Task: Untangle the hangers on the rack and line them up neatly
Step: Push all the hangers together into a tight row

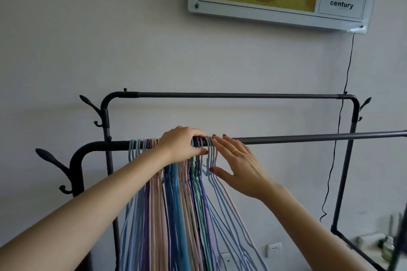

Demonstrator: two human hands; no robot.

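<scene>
Left hand (pixel 182 142) curls over thin pastel wire hangers (pixel 176 193) on dark metal rail (pixel 308 138); flat-fingered right hand (pixel 236 160), at 3 o'clock, should nudge hooks leftward evenly.

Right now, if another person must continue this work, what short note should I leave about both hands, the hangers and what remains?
Left hand: rests over the front rail, fingers curled around the hanger hooks.
Right hand: open, fingers straight, pressing the outermost light blue hangers toward the bunch.
Hangers: all on the front rail, packed at its left end; the back rail is bare.
Done: hooks sit side by side on the rail.
Left: lower wires still cross near the bottom; separate them and even the spacing.
</scene>
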